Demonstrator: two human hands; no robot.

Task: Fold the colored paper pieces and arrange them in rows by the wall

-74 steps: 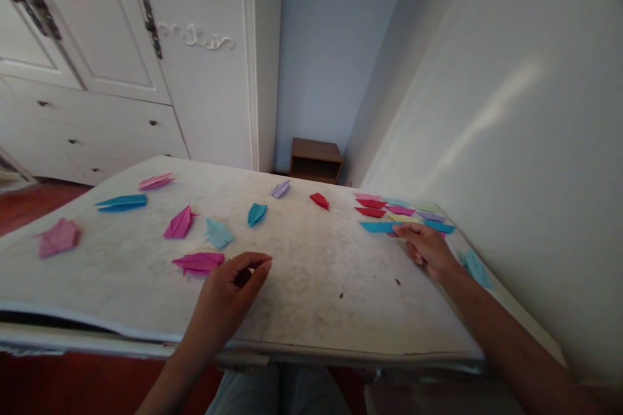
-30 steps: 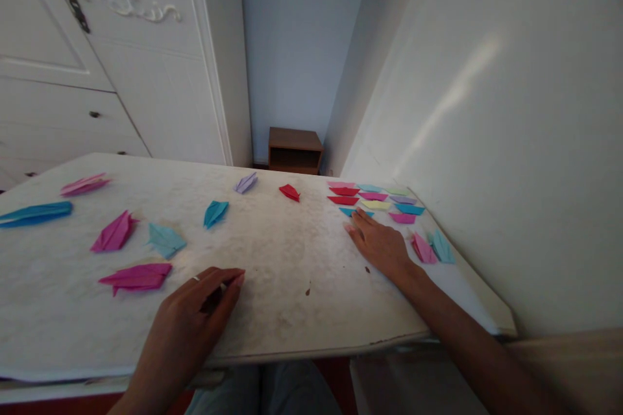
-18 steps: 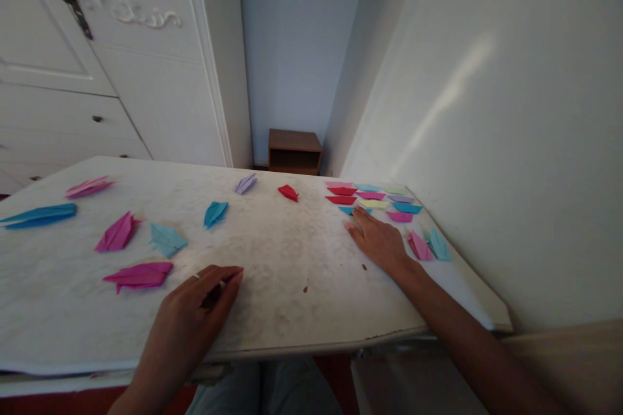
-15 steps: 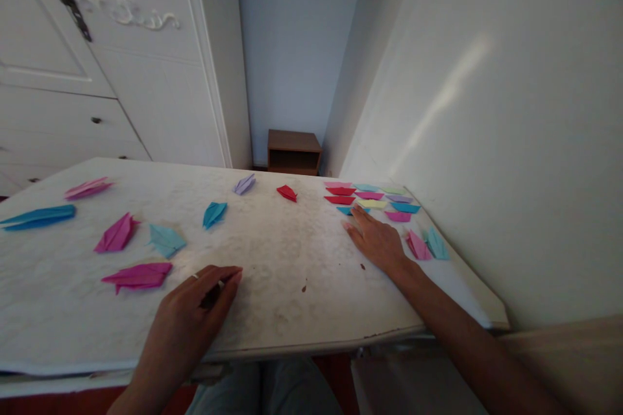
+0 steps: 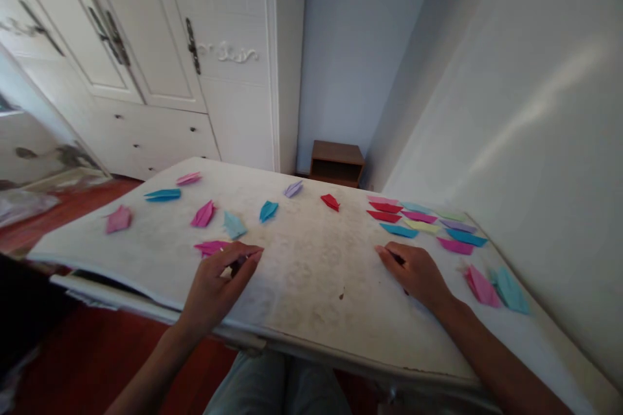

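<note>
My left hand [image 5: 221, 279] rests low over the white table, thumb and fingertips pressed together, with no paper showing between them. Just behind it lies a magenta folded paper piece [image 5: 209, 248], partly covered by the hand. My right hand [image 5: 413, 272] is curled with its thumb against the fingers, and nothing shows in its grip. In front of that hand, a blue folded paper boat shape [image 5: 399, 230] lies flat at the near end of several neat rows. A red folded piece [image 5: 331, 201] and a blue one [image 5: 268, 211] lie between the hands, farther back.
More folded papers are scattered left, including a pink piece [image 5: 119, 219] and a light blue piece [image 5: 235, 225]. Pink [image 5: 481, 285] and mint [image 5: 509, 290] pieces lie by the right wall. A wardrobe [image 5: 233, 104] and brown cabinet [image 5: 337, 152] stand beyond the table [image 5: 311, 311].
My right hand has drawn back from the blue paper in the rows and its fingers have closed. The view has swung left, showing more wardrobe and floor. My left hand stays pinched.
</note>
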